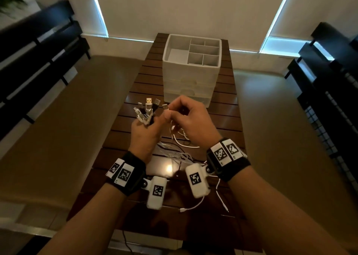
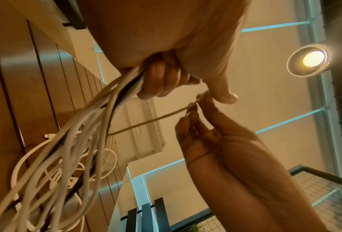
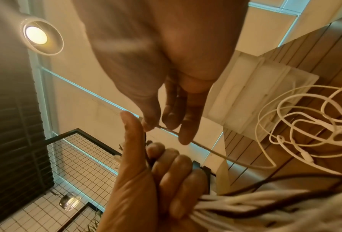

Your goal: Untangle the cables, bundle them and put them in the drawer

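Several cables (image 1: 145, 112): light, limp, tangle-prone; best gripped near plugs.
Left hand (image 1: 145, 132): fist round gathered plug ends.
Right hand (image 1: 190, 122): pinching one thin cable's plug (image 1: 164, 106).

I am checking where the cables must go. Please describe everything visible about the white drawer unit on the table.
The white drawer unit looks like matte plastic, a box-shaped block standing upright on the far half of the dark slatted wooden table. Its open top is a tray split by thin walls into one large compartment on the left and several smaller ones on the right, all apparently empty. Below, stacked translucent drawer fronts all look closed. Neither hand touches it; loose cables lie in front of it.
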Demonstrator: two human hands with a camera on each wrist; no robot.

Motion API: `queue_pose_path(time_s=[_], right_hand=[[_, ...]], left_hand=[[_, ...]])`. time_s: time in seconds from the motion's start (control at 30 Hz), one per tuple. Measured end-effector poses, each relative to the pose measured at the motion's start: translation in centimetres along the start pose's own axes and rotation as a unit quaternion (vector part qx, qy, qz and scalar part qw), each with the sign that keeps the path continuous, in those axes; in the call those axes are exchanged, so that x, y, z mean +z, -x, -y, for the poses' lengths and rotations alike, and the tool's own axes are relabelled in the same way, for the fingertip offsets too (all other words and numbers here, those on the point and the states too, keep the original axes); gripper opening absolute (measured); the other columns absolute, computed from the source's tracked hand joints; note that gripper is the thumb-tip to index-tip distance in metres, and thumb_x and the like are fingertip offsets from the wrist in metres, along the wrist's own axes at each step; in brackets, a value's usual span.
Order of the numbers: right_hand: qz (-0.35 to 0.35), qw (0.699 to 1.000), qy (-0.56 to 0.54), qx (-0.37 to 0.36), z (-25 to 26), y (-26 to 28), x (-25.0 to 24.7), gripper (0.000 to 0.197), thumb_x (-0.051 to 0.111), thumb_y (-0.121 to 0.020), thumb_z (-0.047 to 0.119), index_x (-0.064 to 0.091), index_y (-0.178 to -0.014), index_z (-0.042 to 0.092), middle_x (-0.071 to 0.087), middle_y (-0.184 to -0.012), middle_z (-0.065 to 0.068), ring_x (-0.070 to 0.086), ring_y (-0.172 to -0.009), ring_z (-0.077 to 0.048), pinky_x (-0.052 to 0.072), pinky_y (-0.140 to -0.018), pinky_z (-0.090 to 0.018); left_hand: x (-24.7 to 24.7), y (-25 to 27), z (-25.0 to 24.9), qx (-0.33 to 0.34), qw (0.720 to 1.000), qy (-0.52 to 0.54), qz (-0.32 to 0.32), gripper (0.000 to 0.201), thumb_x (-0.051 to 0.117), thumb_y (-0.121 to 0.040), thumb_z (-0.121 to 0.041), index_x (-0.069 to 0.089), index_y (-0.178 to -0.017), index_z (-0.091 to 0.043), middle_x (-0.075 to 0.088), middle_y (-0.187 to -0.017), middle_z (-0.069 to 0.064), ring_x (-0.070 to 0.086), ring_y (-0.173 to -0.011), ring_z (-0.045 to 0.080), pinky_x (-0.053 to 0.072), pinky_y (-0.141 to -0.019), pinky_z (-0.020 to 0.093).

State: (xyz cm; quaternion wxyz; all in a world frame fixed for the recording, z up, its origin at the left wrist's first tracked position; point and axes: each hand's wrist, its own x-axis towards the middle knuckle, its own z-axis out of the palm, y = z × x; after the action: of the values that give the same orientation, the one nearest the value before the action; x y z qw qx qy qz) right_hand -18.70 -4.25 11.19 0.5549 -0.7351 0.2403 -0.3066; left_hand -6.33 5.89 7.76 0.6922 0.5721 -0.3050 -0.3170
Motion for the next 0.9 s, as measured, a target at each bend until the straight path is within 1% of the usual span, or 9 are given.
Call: queue_pose_path(time_s=[0.1, 0.2, 0.27, 0.37, 0.5, 0.67, 0.73, 0.8, 0.9], right_hand=[[0.009, 0.999, -0.032, 0.015, -0.2, 0.5, 0.2, 0.007, 0.073, -0.096, 0.012, 0.068, -0.096, 0.008, 0.070, -0.092, -0.014, 0.071, -0.075, -0.031, 0.064, -0.065, -0.050], [-0.009, 0.999, -0.041, 0.010, -0.2, 0.6, 0.2, 0.007, 0.076, -0.094, 0.013, 0.070, -0.094, 0.009, 0.070, -0.089, -0.011, 0.070, -0.079, -0.022, 0.061, -0.070, -0.038], [-0.010, 0.999, -0.031, 0.004, -0.1, 0.5, 0.3, 0.007, 0.077, -0.093, 0.012, 0.071, -0.093, 0.009, 0.072, -0.092, -0.014, 0.070, -0.083, -0.021, 0.061, -0.073, -0.033], [-0.007, 1.000, -0.014, 0.004, 0.1, 0.6, 0.6, 0.007, 0.077, -0.093, 0.011, 0.070, -0.092, 0.009, 0.071, -0.091, -0.015, 0.068, -0.078, -0.019, 0.061, -0.069, -0.033], [-0.033, 0.998, 0.039, -0.028, 0.0, 0.7, 1.4, 0.011, 0.080, -0.090, 0.014, 0.069, -0.087, 0.013, 0.069, -0.088, -0.004, 0.063, -0.079, -0.014, 0.053, -0.074, -0.025], [-0.032, 0.995, 0.088, -0.045, 0.4, 0.4, 1.3, 0.017, 0.083, -0.087, 0.018, 0.068, -0.081, 0.022, 0.059, -0.093, -0.003, 0.055, -0.082, -0.018, 0.044, -0.075, -0.014], [-0.023, 0.994, 0.090, -0.054, 0.6, 0.4, 1.3, 0.014, 0.082, -0.087, 0.017, 0.069, -0.083, 0.018, 0.059, -0.094, -0.004, 0.056, -0.083, -0.018, 0.045, -0.076, -0.015], [-0.026, 0.994, 0.085, -0.060, 0.6, 0.4, 1.3, 0.013, 0.082, -0.088, 0.016, 0.069, -0.084, 0.017, 0.059, -0.094, -0.002, 0.055, -0.081, -0.010, 0.046, -0.076, -0.014], [-0.045, 0.994, 0.073, -0.070, 0.3, 0.6, 1.7, 0.012, 0.082, -0.088, 0.015, 0.070, -0.085, 0.013, 0.059, -0.095, -0.001, 0.054, -0.082, -0.006, 0.045, -0.076, -0.013]], left_hand=[[0.5, 0.7, -0.8, 0.050, 0.996, -0.034, 0.066, 0.003, 0.069, -0.094, -0.007, 0.066, -0.094, -0.006, 0.066, -0.061, -0.014, 0.060, -0.055, -0.003, 0.047, -0.054, 0.012], [0.2, 0.7, -0.6, 0.074, 0.991, -0.067, 0.093, 0.019, 0.071, -0.091, 0.005, 0.068, -0.109, 0.006, 0.077, -0.077, -0.011, 0.072, -0.073, -0.001, 0.054, -0.066, 0.013], [-0.1, 0.5, -0.5, 0.069, 0.989, -0.089, 0.093, 0.018, 0.072, -0.091, 0.003, 0.069, -0.109, 0.007, 0.077, -0.080, -0.011, 0.072, -0.076, 0.000, 0.054, -0.068, 0.013], [0.1, 0.4, -0.7, 0.058, 0.987, -0.117, 0.097, 0.002, 0.067, -0.098, -0.001, 0.068, -0.098, -0.003, 0.072, -0.069, -0.015, 0.065, -0.063, -0.005, 0.048, -0.059, 0.009], [0.5, 0.1, -0.8, 0.056, 0.986, -0.139, 0.078, 0.031, 0.058, -0.101, 0.004, 0.064, -0.084, -0.021, 0.066, -0.061, -0.022, 0.059, -0.056, -0.009, 0.043, -0.055, 0.006], [0.8, 0.5, -1.4, 0.044, 0.986, -0.143, 0.078, 0.033, 0.053, -0.107, -0.012, 0.060, -0.078, -0.025, 0.058, -0.052, -0.021, 0.051, -0.047, -0.006, 0.038, -0.050, 0.007], [0.5, 0.5, -1.2, 0.037, 0.984, -0.147, 0.094, 0.029, 0.053, -0.106, -0.031, 0.062, -0.079, -0.024, 0.055, -0.055, -0.013, 0.045, -0.049, 0.000, 0.037, -0.049, 0.013], [0.3, 0.4, -1.1, 0.014, 0.984, -0.147, 0.098, 0.036, 0.052, -0.104, -0.042, 0.061, -0.081, -0.017, 0.049, -0.061, -0.004, 0.042, -0.053, 0.010, 0.037, -0.048, 0.021], [-0.2, 0.0, -1.1, 0.012, 0.982, -0.153, 0.105, 0.035, 0.050, -0.109, -0.030, 0.060, -0.082, -0.011, 0.051, -0.062, 0.008, 0.048, -0.052, 0.012, 0.042, -0.049, 0.022]])
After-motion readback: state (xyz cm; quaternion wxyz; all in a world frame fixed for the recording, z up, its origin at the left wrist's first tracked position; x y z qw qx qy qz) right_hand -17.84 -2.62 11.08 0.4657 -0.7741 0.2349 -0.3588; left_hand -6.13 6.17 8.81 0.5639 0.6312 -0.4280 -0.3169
